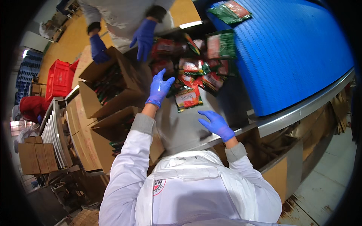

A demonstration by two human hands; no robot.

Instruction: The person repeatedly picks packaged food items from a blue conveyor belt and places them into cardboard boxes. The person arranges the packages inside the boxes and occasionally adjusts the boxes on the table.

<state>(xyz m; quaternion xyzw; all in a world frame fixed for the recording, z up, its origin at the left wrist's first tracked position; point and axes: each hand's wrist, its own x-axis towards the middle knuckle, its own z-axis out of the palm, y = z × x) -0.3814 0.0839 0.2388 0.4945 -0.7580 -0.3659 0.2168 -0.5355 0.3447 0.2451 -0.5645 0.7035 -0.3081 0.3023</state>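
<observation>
My left hand [160, 87], in a blue glove, is open beside the heap of printed plastic food packets, with nothing in it. Near the steel table's front edge, my right hand [216, 124] is open above the bare metal [181, 132], fingers apart. Between the two hands lies a red and green packet [188, 98], flat on the steel. Several more packets [191, 66] are piled behind it. A green and red packet [222, 45] rests at the end of the blue conveyor belt [291, 53], and another packet [230, 12] lies farther up on the belt.
An open cardboard box [103, 107] of packets stands left of the table, with a second box [97, 138] in front. Across the table, a co-worker's gloved hands [144, 38] are near the box and heap. Red crates [59, 79] and a roller conveyor [53, 138] are farther left.
</observation>
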